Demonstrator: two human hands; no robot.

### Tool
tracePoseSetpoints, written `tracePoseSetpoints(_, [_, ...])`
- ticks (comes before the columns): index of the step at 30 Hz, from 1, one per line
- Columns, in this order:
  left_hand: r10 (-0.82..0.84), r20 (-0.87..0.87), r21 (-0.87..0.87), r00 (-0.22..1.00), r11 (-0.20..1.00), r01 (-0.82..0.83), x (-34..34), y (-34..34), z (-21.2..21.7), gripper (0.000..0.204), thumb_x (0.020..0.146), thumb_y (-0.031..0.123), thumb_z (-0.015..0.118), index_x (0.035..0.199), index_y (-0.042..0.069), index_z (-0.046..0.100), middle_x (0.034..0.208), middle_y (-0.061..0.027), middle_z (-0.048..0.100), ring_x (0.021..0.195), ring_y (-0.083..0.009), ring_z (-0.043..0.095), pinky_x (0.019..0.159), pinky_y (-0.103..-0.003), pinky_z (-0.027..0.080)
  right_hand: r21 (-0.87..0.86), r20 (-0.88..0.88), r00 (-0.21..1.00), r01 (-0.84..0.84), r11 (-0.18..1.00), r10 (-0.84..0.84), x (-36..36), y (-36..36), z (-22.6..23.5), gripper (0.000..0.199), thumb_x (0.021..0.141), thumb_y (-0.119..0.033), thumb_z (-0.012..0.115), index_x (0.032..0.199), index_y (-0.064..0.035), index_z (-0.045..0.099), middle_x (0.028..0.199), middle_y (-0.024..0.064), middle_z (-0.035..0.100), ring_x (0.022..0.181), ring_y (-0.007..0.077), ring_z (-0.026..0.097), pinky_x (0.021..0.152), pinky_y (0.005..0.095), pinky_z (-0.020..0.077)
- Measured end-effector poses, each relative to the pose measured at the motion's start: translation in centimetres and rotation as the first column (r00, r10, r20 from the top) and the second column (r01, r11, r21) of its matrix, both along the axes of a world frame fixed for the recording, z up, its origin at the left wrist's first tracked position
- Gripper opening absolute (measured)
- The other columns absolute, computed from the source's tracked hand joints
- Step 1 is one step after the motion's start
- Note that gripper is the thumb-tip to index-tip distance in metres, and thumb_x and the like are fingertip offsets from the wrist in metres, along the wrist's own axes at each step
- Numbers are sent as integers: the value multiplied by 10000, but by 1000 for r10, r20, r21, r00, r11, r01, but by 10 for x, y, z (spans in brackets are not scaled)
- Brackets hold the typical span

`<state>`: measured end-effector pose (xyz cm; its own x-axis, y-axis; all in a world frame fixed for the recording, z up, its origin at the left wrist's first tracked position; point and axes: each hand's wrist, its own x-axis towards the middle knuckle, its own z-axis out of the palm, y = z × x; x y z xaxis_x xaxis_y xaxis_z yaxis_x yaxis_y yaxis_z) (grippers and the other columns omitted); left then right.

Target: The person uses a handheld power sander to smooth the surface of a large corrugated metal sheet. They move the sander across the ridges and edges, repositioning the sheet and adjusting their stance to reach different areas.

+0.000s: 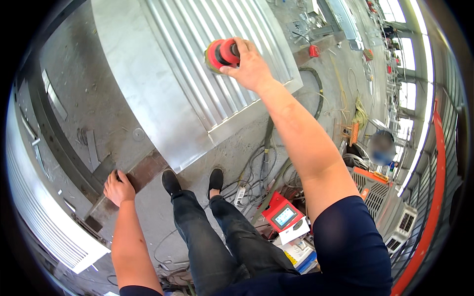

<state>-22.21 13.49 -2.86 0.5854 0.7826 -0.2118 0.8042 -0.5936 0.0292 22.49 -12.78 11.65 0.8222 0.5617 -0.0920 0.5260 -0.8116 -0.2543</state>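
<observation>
Nearest to me, at the bottom of my head view, are dark trousers [197, 232] and black shoes [171, 183]. Near on the right, I see a red unit with a lit screen [276, 207] on the floor beside some papers. Near on the left, the left hand [120, 189] rests on a rusty steel beam [148, 170], fingers bent; a small dark patch shows by them, and I cannot tell whether it grips anything. Further left lies a pale ribbed panel [54, 232].

Beyond the shoes, loose cables [256, 165] trail to the right of a large silvery metal sheet [143, 93], plain along its left side and ridged over the rest. Further out, I have the right hand [252, 69] wrapped around a red and black tool [221, 53], whose round yellowish pad sits over the ridges. Far right, past the sheet's edge, a small red object [314, 51] lies near a hose.
</observation>
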Motion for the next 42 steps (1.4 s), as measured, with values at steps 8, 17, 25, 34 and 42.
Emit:
tracePoseSetpoints(8, [-34,24,35,999,999,33,-3,8,0,369,991,376,524,1112,89,722,1088,-75,721,1028,-314,635,942,-463,440,93,-73,971,235,967,-229,-59,-57,23,923,830,-374,789,1535,-19,311,1541,244,376,1434,407,366,1187,453,329])
tracePoseSetpoints(17, [-31,-16,36,999,999,32,6,4,7,469,1025,447,431,1166,98,711,1126,-99,708,1064,-342,630,942,-507,454,-376,-467,681,424,824,-564,-386,-263,22,795,800,-392,766,1421,0,463,1356,290,538,1268,440,525,1078,474,438])
tracePoseSetpoints(25, [-212,-321,-270,923,955,125,1,78,4,804,964,656,448,1362,-34,556,1335,-278,600,1217,-425,582,1056,-498,426,-651,-686,-9,455,608,-727,-716,-324,88,726,794,-574,716,1237,-3,650,1192,244,679,1131,402,643,984,452,502])
tracePoseSetpoints(34, [-652,-280,-527,705,718,454,-18,27,122,482,857,365,749,1026,-86,726,954,-257,735,863,-400,720,795,-464,552,-530,-687,-318,834,152,-653,-816,-270,108,681,837,-592,665,1244,-46,693,1241,235,673,1174,397,628,1025,453,482])
tracePoseSetpoints(42, [-692,-160,-748,704,551,371,6,-143,247,421,906,344,734,1028,-58,713,795,-140,707,631,-230,676,569,-369,540,-371,-727,-273,928,25,-631,-896,-270,79,619,822,-564,722,1160,-45,733,887,127,764,821,270,735,818,411,557])
